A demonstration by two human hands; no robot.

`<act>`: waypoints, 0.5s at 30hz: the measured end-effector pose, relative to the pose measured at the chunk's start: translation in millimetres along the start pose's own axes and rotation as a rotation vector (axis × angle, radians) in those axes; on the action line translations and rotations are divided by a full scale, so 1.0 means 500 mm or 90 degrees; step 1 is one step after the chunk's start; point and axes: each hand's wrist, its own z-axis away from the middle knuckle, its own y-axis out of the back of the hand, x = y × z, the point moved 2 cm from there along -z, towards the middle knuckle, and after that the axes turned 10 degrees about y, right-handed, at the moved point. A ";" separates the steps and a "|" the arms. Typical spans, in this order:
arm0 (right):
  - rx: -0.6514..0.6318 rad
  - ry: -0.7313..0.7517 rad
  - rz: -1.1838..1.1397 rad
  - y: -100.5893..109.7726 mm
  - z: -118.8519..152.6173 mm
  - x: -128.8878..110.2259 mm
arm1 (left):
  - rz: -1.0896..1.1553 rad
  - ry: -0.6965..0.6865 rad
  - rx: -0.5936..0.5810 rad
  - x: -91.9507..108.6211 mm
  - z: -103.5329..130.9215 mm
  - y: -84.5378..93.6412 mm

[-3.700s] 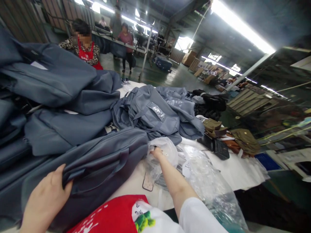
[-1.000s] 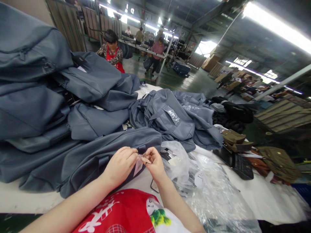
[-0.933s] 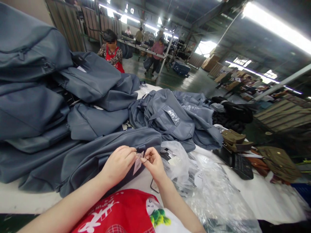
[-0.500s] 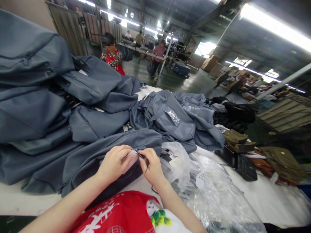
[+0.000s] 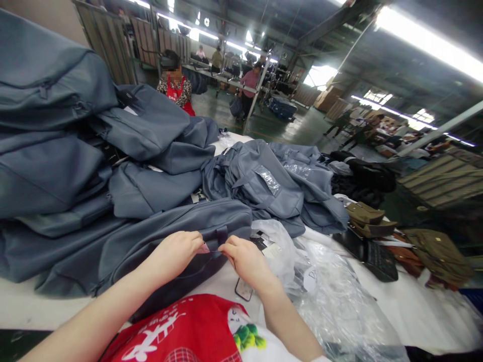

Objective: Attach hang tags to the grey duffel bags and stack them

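My left hand is closed in a pinch on a small pale pink tag, most of it hidden by the fingers. A thin dark cord runs from the tag across to my right hand, whose fingertips pinch its other end. Both hands are just above the near side of a grey-blue bag lying on the white table. Below my right wrist lies a dark-rimmed, phone-like rectangle.
Grey-blue bags are piled high at left, with more bags ahead. Clear plastic wrapping and a plastic bag of tags lie at right. Olive bags lie farther right. A co-worker in a red apron is beyond the pile.
My hands have moved apart, and the cord now stretches between them. Less of the tag shows. The phone-like rectangle has come into fuller view beneath my right wrist.
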 end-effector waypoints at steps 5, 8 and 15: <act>0.019 -0.062 -0.181 -0.021 -0.006 0.016 | 0.000 0.005 0.101 0.004 0.007 -0.020; 0.111 -0.237 -0.423 -0.066 -0.006 0.042 | 0.117 0.095 0.169 -0.011 0.008 -0.030; 0.221 -0.355 -0.596 -0.131 -0.005 0.041 | 0.268 0.183 0.212 -0.016 0.015 -0.048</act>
